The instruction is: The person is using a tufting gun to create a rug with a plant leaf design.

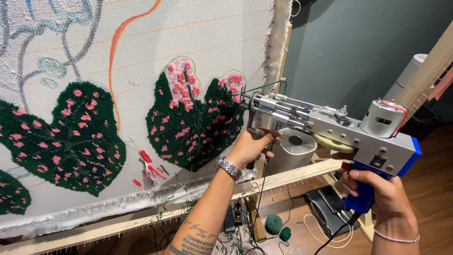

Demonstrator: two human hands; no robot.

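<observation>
My right hand [377,196] grips the blue rear handle of a silver tufting gun [325,125], which points left at a white cloth [198,33] stretched on a wooden frame [292,177]. My left hand [250,146], with a metal watch on the wrist, holds the gun's front handle just under the needle. The needle tip touches the right edge of a dark green leaf with pink spots [193,127]. Green yarn [264,87] runs into the gun's front.
A second green and pink leaf [71,137] fills the cloth's left side, with drawn outlines above. Below the frame lie green yarn balls [273,223], cables and a black device on the wooden floor. A white round appliance [295,148] stands behind the frame.
</observation>
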